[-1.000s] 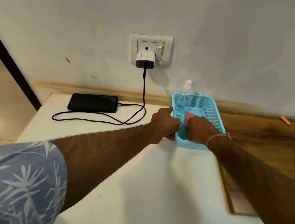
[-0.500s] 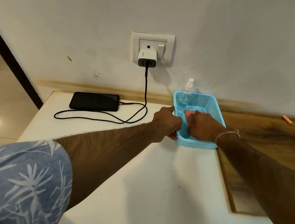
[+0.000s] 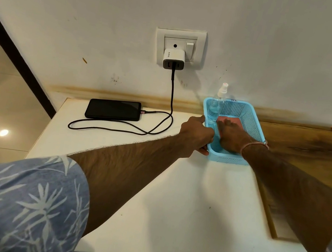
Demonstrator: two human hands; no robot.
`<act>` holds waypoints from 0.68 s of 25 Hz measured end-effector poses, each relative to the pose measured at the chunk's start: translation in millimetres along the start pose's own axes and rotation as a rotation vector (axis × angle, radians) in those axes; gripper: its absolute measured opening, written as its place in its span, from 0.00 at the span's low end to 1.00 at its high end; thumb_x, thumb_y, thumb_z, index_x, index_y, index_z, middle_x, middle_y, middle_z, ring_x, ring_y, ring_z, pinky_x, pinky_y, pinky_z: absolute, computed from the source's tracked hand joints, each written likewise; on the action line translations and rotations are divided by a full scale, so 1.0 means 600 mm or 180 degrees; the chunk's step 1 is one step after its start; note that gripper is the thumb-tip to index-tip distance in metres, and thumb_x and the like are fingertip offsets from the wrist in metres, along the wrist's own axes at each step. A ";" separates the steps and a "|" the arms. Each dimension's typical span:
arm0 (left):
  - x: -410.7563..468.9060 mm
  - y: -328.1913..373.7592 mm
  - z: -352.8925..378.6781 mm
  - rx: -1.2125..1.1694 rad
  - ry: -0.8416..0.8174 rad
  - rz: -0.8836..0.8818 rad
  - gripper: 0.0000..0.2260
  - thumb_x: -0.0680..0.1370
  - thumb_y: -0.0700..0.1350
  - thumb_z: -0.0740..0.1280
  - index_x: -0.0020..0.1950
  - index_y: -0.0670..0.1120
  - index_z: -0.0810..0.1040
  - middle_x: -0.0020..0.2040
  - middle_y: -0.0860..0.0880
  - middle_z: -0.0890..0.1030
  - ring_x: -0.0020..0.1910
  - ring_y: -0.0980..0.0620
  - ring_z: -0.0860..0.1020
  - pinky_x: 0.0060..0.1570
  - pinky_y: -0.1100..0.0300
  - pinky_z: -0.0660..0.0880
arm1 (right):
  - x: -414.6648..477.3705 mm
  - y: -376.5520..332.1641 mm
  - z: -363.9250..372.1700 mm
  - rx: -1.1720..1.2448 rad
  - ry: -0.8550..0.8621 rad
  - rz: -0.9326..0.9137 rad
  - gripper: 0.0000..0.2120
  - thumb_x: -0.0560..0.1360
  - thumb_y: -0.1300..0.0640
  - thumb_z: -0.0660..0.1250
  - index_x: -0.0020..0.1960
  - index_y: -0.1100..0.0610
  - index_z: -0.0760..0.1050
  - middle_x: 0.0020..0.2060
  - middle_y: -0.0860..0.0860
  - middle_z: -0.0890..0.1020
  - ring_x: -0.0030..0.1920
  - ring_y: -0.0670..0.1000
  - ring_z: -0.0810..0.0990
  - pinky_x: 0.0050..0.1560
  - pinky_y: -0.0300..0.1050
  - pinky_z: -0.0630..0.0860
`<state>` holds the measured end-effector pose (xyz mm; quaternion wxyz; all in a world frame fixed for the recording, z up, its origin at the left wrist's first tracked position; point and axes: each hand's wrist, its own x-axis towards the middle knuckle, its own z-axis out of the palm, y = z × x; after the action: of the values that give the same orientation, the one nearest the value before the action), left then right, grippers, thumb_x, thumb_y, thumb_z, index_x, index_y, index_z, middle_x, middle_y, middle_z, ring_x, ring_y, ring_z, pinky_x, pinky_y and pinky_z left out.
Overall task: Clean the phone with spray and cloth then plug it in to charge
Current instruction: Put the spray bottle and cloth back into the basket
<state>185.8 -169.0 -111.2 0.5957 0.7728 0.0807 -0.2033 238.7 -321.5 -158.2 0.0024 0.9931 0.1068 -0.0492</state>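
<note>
Blue basket [image 3: 251,127] is held at its near rim by the curled left hand [image 3: 195,134], the right hand [image 3: 231,137] lies over the pink cloth [image 3: 235,121] inside, grasp unclear, and the phone [image 3: 113,109] lies well to their left, lengthwise along the wall, nearer the left hand.

The phone [image 3: 113,109] lies at the back left corner of the tabletop [image 3: 171,193]. The cable [image 3: 116,127] loops before and right of it, then climbs to the charger [image 3: 173,59] in the wall socket [image 3: 180,47] above the back edge. Right of these, against the back edge, sits the basket [image 3: 229,159]. The spray bottle [image 3: 216,106] stands in its back left corner, with the cloth [image 3: 231,120] just right of it. The left hand [image 3: 196,134] grips the basket's left wall, and the right hand [image 3: 230,137] rests inside on the cloth.
</note>
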 end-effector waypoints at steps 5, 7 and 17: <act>0.001 -0.002 0.001 -0.0026 0.0016 -0.0004 0.26 0.75 0.33 0.68 0.72 0.45 0.72 0.56 0.40 0.84 0.43 0.42 0.86 0.39 0.50 0.85 | 0.009 0.002 -0.001 0.0214 -0.0076 0.0085 0.27 0.75 0.60 0.63 0.72 0.57 0.61 0.66 0.59 0.71 0.64 0.60 0.71 0.67 0.57 0.66; 0.001 -0.001 0.003 -0.0039 0.0031 0.0006 0.26 0.75 0.33 0.68 0.72 0.45 0.72 0.56 0.40 0.84 0.43 0.42 0.85 0.39 0.50 0.85 | 0.008 0.000 -0.006 0.0192 -0.0144 0.0092 0.27 0.75 0.60 0.63 0.73 0.57 0.60 0.67 0.59 0.71 0.65 0.60 0.70 0.68 0.58 0.66; -0.007 -0.026 0.006 -0.0247 0.0118 0.0253 0.22 0.79 0.39 0.67 0.73 0.48 0.71 0.67 0.47 0.79 0.61 0.46 0.79 0.52 0.58 0.77 | -0.085 0.060 -0.064 0.0854 0.1691 0.1228 0.22 0.70 0.61 0.66 0.64 0.58 0.73 0.56 0.59 0.80 0.53 0.62 0.77 0.50 0.53 0.77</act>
<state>175.3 -167.5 -123.8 0.6312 0.7554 0.0688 -0.1619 200.3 -366.9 -115.0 -0.1468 0.9645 -0.0933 0.1986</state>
